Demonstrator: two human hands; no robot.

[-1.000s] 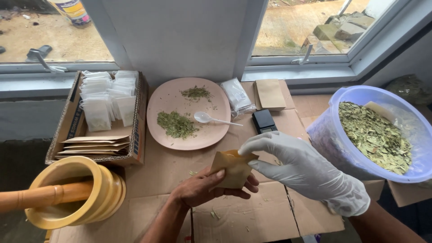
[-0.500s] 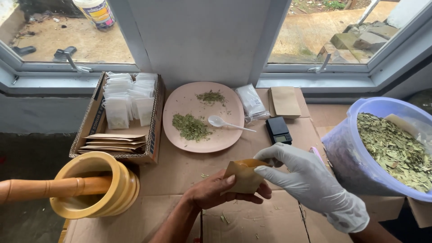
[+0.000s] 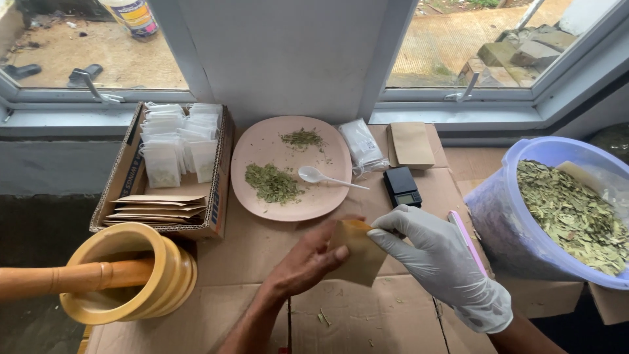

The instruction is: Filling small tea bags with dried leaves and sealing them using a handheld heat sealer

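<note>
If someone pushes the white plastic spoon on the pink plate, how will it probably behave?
The white spoon looks thin and small, so it is probably very light and would slide easily on the smooth pink plate. Its handle reaches past the plate rim, so a push there might tip or flip it. It lies close to the crushed green leaves, which a sideways push would likely scatter.

Bare cardboard [image 3: 249, 249] free; plate [image 3: 262, 141], bucket [image 3: 498, 216] flank

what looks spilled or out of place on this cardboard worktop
A few dried green leaf crumbs lie loose on the brown cardboard surface, below the small brown paper pouch both hands hold. Nothing else stands out.
</note>
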